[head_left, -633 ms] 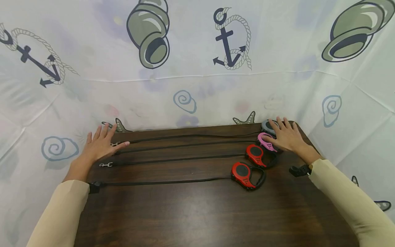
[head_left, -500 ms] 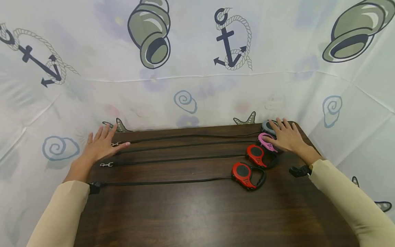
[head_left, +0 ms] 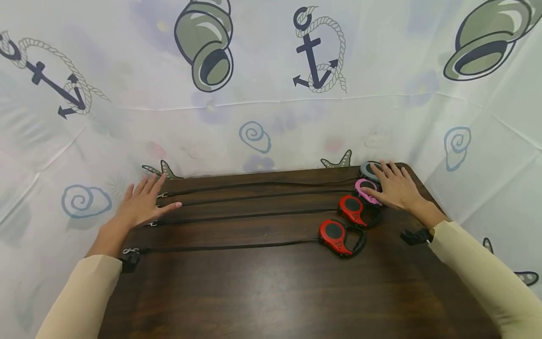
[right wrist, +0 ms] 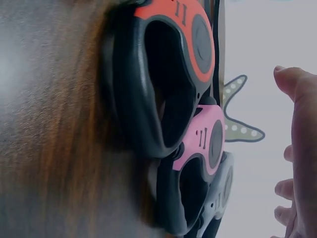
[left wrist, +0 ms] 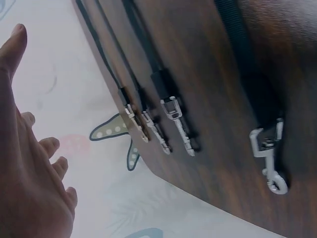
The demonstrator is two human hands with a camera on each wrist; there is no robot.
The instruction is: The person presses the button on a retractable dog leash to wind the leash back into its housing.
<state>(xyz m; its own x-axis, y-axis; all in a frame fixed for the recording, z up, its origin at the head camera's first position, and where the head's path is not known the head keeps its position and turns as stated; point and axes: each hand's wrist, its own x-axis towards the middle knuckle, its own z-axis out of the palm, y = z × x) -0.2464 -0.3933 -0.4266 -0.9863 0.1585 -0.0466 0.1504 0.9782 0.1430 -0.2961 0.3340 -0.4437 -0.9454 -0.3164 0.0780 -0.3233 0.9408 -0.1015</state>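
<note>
Several retractable dog leashes lie in a staggered row: a front red leash (head_left: pixel 333 230), a second red leash (head_left: pixel 352 205), a pink leash (head_left: pixel 362 186) and a grey leash (head_left: pixel 367 170). Their black cords run left, pulled out roughly parallel, to metal clips. My right hand (head_left: pixel 398 188), fingers spread, hovers over the pink and grey casings and partly covers them. My left hand (head_left: pixel 141 205) is spread above the clip ends. In the left wrist view the front clip (left wrist: pixel 271 166) lies apart from three others, including a larger-buckled clip (left wrist: pixel 179 126). Neither hand holds anything.
The dark wooden table (head_left: pixel 254 292) has rounded back corners. A white cloth (head_left: pixel 271 132) printed with anchors, shells and starfish hangs behind it and along the sides. A black wrist camera (head_left: pixel 417 236) sits at the right sleeve's cuff.
My left hand has shifted slightly right and down, and the front leash's clip now shows beside that wrist. The right hand has barely moved; the leashes lie as before.
</note>
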